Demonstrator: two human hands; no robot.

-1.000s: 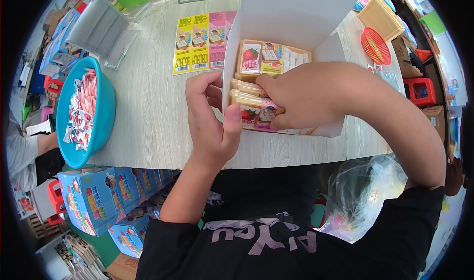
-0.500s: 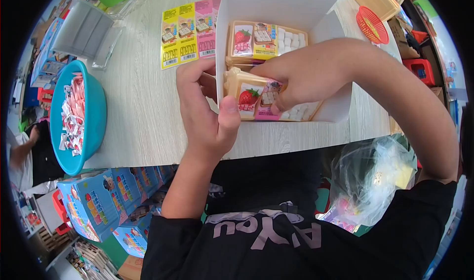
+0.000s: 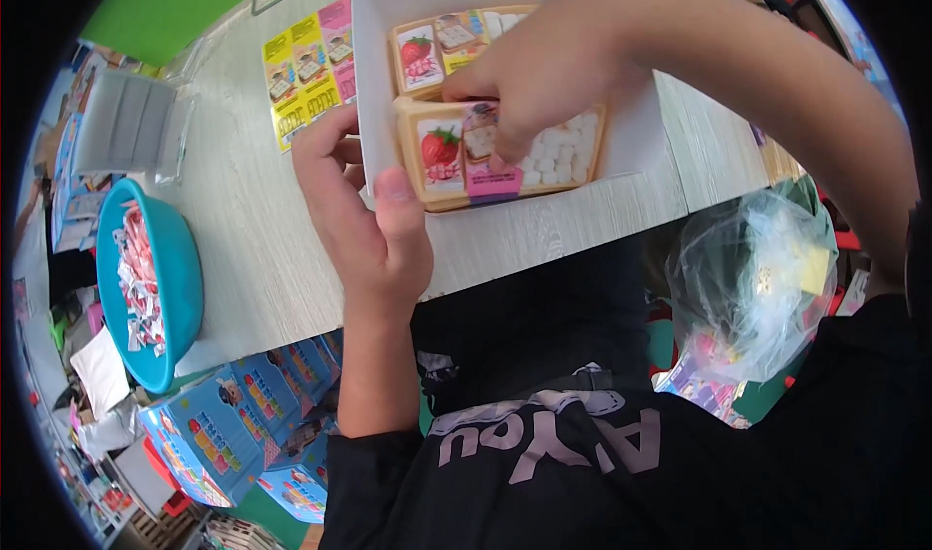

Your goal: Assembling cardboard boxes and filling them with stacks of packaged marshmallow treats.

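A white box point(image 3: 631, 137) lies on the table with its open side toward me. Inside are two stacks of shallow tan trays. The far tray point(image 3: 406, 62) and the near tray point(image 3: 510, 189) each show a strawberry picture, a printed label and small white marshmallow-like pieces. My right hand point(image 3: 553, 65) reaches into the box, its thumb on the near tray's label and its fingers curled over the far edge, closed on that tray. At the box's left wall, my left hand point(image 3: 374, 230) steadies it, with the thumb at the front and the fingers partly hidden beside the wall.
A teal basin point(image 3: 184, 278) of small wrapped sachets stands on the table's left. Behind it is a clear plastic holder point(image 3: 126, 113). Yellow and pink label sheets point(image 3: 306, 69) lie left of the box. Below the table are blue printed cartons point(image 3: 209, 433) and a clear plastic bag point(image 3: 752, 278).
The view has shifted and tilted, so box and table appear further up and left. The near tray, tilted before, now lies flatter and squarer under my right hand.
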